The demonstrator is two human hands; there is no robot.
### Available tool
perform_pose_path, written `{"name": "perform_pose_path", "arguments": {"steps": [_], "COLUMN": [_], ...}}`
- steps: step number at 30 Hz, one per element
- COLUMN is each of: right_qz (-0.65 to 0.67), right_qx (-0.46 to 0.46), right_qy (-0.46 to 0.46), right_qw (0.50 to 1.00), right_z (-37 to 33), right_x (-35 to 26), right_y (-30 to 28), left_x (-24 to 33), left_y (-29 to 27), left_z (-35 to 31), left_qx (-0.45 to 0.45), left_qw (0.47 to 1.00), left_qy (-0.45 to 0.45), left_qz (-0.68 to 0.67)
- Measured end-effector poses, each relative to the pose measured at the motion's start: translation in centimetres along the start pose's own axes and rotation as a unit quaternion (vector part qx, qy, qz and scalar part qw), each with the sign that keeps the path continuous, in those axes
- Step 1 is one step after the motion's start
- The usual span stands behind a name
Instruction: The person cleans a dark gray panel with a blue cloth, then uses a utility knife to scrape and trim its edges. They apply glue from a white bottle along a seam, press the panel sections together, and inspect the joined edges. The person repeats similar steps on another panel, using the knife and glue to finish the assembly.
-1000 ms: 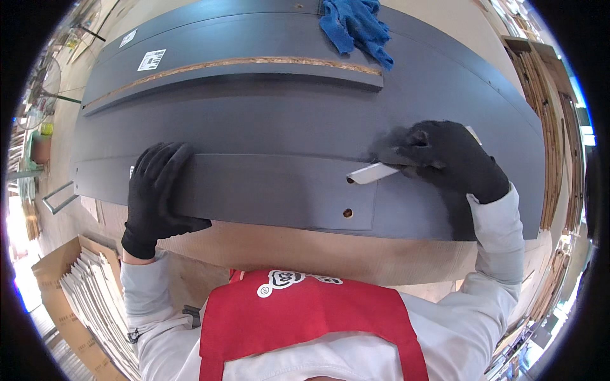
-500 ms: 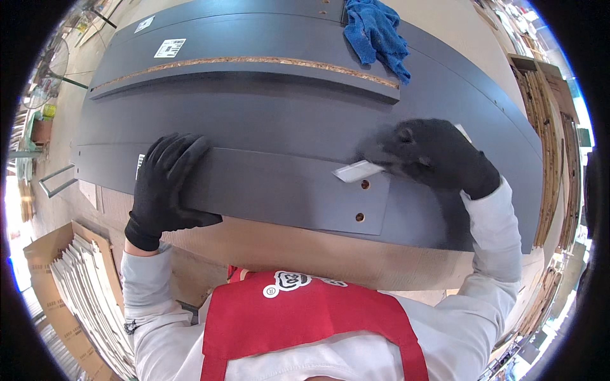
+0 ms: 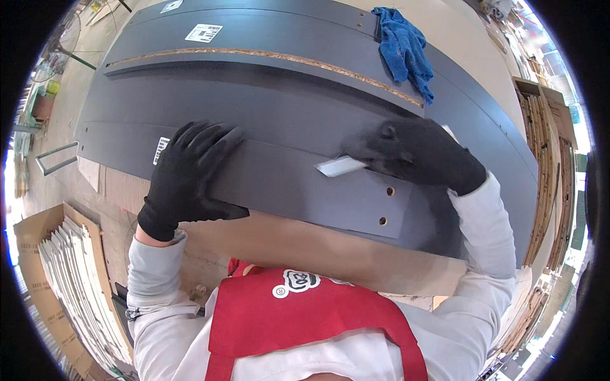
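Note:
A narrow dark grey board [image 3: 286, 174] with two round holes near its right end lies on larger dark grey panels [image 3: 305, 120]. My left hand [image 3: 190, 181], in a black glove, rests on the board's left part. Its fingers lie flat on top and its thumb stretches along the front edge. In my black-gloved right hand [image 3: 419, 152] is a pale flat strip [image 3: 341, 166] with a slanted end, just over or touching the board left of the holes. The hand covers the strip's middle, and its fingers are blurred.
Behind the board lies a grey plank [image 3: 267, 58] with a raw chipboard edge. A blue cloth [image 3: 405, 51] is draped at the far right of it. At lower left stands a carton [image 3: 39, 238] of white sheets; stacked boards [image 3: 543, 171] line the right side.
My right hand and the pale strip have moved left along the board, away from the holes. The whole view has shifted a little; my left hand keeps its place on the board.

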State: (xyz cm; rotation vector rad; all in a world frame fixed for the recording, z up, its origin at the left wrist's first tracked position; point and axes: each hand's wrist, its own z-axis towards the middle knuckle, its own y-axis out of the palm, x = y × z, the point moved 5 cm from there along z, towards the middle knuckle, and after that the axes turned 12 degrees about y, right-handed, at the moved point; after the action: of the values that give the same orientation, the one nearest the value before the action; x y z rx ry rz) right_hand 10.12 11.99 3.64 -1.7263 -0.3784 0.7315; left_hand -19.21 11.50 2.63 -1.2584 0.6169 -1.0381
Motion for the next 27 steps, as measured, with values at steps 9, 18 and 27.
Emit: {"name": "perform_pose_path", "arguments": {"steps": [9, 18, 27], "right_qz": [0.010, 0.012, 0.050], "right_qx": [-0.051, 0.006, -0.064], "right_qy": [-0.004, -0.038, -0.022], "right_qw": [0.999, 0.999, 0.996], "right_z": [5.2, 9.3, 8.8], "right_x": [-1.0, -3.1, -4.9], "right_y": [1.3, 1.1, -0.3], "left_x": [-0.2, -0.1, 4.9], "left_y": [-0.3, -0.4, 2.9], "left_z": [-0.2, -0.2, -2.4], "left_qx": [0.034, 0.085, 0.183], "left_qw": [0.998, 0.994, 0.981], "left_qy": [-0.021, -0.009, 0.063], "left_qz": [-0.039, -0.063, 0.020]}}
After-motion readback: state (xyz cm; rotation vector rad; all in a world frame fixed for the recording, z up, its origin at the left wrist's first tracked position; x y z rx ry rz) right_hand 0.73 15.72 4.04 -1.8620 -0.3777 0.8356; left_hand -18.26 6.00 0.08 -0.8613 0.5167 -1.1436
